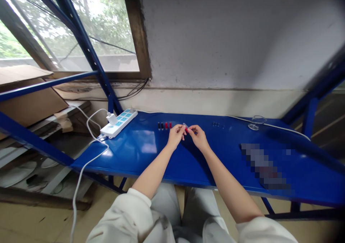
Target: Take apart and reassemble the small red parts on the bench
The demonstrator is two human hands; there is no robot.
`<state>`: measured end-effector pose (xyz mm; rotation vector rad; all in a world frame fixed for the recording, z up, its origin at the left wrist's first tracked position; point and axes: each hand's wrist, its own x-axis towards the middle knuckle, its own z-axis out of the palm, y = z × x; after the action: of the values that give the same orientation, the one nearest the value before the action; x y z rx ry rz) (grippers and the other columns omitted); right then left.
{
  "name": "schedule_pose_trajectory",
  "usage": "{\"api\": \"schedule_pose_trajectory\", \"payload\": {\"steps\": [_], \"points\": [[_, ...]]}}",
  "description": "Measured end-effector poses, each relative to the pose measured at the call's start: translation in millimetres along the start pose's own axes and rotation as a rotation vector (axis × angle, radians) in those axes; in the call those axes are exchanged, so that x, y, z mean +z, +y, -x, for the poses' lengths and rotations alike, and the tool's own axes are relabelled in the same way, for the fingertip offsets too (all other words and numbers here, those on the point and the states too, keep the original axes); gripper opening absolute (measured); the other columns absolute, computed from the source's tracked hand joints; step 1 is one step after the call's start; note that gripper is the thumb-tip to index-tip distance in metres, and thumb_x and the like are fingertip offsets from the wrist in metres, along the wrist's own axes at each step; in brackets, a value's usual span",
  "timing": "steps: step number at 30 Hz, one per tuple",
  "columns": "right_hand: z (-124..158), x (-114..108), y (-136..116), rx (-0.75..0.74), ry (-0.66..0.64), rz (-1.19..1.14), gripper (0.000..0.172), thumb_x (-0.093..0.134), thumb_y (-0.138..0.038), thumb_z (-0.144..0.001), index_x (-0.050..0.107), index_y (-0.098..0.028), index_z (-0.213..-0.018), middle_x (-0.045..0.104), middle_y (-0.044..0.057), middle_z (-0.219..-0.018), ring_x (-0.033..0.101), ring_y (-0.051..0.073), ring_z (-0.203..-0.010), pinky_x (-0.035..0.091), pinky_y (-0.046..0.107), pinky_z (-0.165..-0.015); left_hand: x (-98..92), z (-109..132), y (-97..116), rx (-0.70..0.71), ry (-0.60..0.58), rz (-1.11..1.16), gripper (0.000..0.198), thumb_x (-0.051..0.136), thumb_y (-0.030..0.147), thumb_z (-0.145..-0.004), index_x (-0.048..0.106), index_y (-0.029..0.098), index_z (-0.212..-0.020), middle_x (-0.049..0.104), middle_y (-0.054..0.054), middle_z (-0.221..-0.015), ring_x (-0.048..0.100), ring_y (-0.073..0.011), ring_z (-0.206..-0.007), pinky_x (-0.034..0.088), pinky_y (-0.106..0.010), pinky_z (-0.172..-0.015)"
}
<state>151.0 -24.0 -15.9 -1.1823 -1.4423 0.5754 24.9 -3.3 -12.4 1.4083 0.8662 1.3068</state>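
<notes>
Left hand (175,136) and right hand (197,138) meet above the bench, each closed to a tight fingertip pinch. Between the fingertips sits a small red part (185,129), with a thin translucent piece (185,125) projecting above it; the fingers partly hide both, so the exact hold cannot be confirmed. The forearms extend from white sleeves (129,214) and do not rest on the blue steel bench (134,160).

A blurred patch (264,166) on the bench to the right cannot be identified. Left of the hands, a row of small upright black and red terminals (164,125) stands on the bench. Right of the hands lie small dark parts (215,124). Further left is a white power strip (118,123) with teal sockets, holding a white plug (111,118). Its white cable (88,162) drops past the bench edge. A loop of clear wire (256,122) lies at the far right, beneath a window (107,27) and a whitewashed wall (215,38).
</notes>
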Motion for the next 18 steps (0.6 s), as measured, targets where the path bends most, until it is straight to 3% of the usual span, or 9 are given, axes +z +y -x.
{"api": "schedule_pose_trajectory", "payload": {"steps": [18], "points": [[5.3, 2.1, -3.3, -0.039, -0.214, 0.063, 0.025, 0.050, -0.044, -0.076, 0.053, -0.019, -0.073, 0.055, -0.001, -0.061, 0.048, 0.011, -0.053, 0.039, 0.024, -0.052, -2.4, 1.4, 4.7, -0.089, -0.024, 0.008, 0.026, 0.053, 0.036, -0.075, 0.060, 0.014, -0.088, 0.043, 0.005, -0.052, 0.033, -0.0028, -0.036, 0.025, -0.016, -0.035]]}}
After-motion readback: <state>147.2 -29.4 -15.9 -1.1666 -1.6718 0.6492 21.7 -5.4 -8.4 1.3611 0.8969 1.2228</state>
